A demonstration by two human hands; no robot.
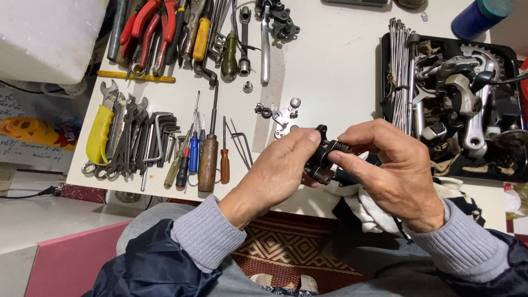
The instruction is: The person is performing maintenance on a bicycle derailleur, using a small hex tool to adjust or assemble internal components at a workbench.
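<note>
The head camera looks down on a white table [330, 66] strewn with wrenches [129, 137], screwdrivers [201, 154] and pliers [151, 27], with a black tray [388, 55] of metal bicycle parts at the right and a patterned red rug [286, 247] on the floor below. A small black metal part [322, 157] is held above the table's near edge, pinched between the left hand [280, 170] and the right hand [385, 165], both closed on it over a white rag [363, 209]. The fingers cover much of the part, so its shape is hard to make out.
</note>
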